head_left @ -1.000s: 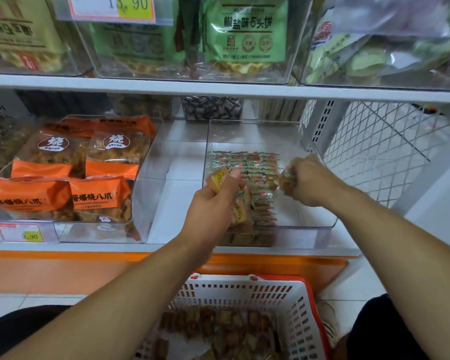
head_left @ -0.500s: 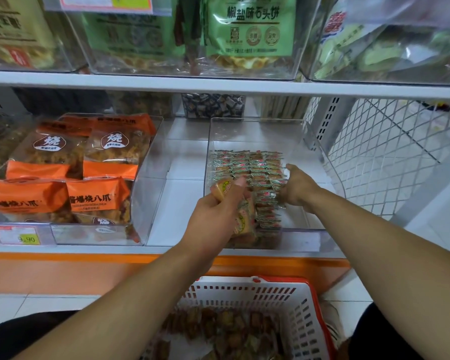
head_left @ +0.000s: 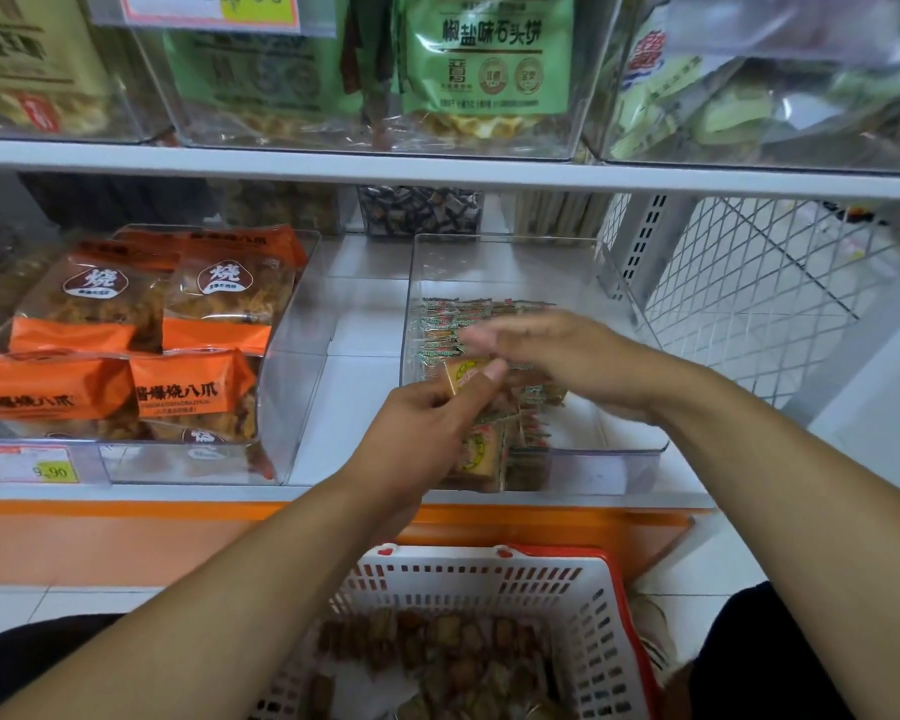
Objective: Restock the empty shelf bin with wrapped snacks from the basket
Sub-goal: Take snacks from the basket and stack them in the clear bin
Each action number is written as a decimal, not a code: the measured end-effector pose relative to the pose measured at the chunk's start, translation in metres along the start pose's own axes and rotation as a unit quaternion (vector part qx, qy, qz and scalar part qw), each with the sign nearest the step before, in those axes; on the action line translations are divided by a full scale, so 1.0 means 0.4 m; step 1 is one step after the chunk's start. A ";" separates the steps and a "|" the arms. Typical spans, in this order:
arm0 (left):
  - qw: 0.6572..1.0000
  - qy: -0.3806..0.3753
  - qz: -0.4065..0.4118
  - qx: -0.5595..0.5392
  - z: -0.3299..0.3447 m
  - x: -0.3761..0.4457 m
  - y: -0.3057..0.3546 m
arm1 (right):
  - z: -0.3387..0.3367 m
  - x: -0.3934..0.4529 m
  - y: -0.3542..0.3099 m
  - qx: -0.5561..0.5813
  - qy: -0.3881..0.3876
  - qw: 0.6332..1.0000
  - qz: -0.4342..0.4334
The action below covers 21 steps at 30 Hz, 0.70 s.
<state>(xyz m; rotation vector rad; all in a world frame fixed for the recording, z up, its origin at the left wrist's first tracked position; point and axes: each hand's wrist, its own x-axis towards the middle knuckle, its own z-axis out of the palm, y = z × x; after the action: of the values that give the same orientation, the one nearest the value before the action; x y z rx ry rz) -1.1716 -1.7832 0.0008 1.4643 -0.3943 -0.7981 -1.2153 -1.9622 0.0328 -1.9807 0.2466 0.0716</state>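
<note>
**Inspector A:** Bin (head_left: 609, 454) status: clear-walled, standing at the front edge of the lower shelf (head_left: 333, 493) toward its right end. Wrapped snacks (head_left: 440, 317) lie in rows along its left half; the right half of the floor is bare. Judged partly stocked.

**Inspector B:** Hands?

**Inspector A:** Left hand (head_left: 427, 423) is over the bin's front left corner, fingers and thumb pinching a small stack of snack packets (head_left: 466, 374), apparently held as a reserve to feed from. Right hand (head_left: 557, 350) is blurred above the rows, fingers stretched out and reaching toward the left hand's packets. I see nothing gripped in it. The two hands are nearly touching.

**Inspector B:** Supply?

**Inspector A:** Basket (head_left: 583, 605), white with a red rim, sits on the floor just below the shelf's front edge, with many packets left inside. Placement keeps the reach short.

**Inspector B:** Neighbours?

**Inspector A:** Orange packs (head_left: 193, 392) fill the bin toward the left end.
</note>
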 end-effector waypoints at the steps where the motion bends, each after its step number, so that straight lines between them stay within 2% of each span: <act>1: 1.000 -0.005 0.000 0.002 0.000 -0.004 0.001 | 0.010 -0.021 -0.004 0.017 -0.033 0.999 0.021; 4: 1.000 -0.022 -0.014 0.016 0.006 -0.019 -0.007 | 0.031 -0.064 0.010 0.113 -0.072 0.990 0.050; 5: 0.999 -0.029 -0.029 0.012 0.007 -0.026 -0.010 | 0.034 -0.073 0.012 0.131 -0.058 0.988 0.049; 7: 0.997 -0.030 -0.063 -0.010 0.010 -0.036 -0.014 | 0.030 -0.081 0.005 0.157 0.019 0.987 0.033; 9: 0.996 0.008 -0.076 -0.037 0.011 -0.042 -0.016 | 0.016 -0.089 -0.013 0.221 0.087 0.971 0.008; 11: 0.994 0.071 -0.052 -0.064 0.016 -0.046 -0.020 | -0.001 -0.104 -0.029 0.264 0.082 0.961 -0.001; 14: 0.985 0.136 -0.008 -0.104 0.025 -0.052 -0.022 | 0.001 -0.142 -0.036 0.226 -0.061 0.972 0.027; 16: 0.984 0.149 0.017 -0.100 0.028 -0.054 -0.022 | 0.023 -0.156 -0.034 0.159 -0.113 0.980 0.048; 19: 0.983 0.151 0.056 -0.085 0.028 -0.055 -0.019 | 0.063 -0.150 -0.028 0.042 -0.041 0.997 0.048; 21: 0.981 0.151 0.081 -0.089 0.028 -0.055 -0.016 | 0.083 -0.141 -0.025 0.039 0.022 0.998 0.051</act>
<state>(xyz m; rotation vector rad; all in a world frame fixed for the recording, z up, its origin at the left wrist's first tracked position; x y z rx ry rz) -1.1961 -1.7758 0.0007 1.3396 -0.2017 -0.4585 -1.2662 -1.9200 0.0373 -1.8930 0.3738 0.0821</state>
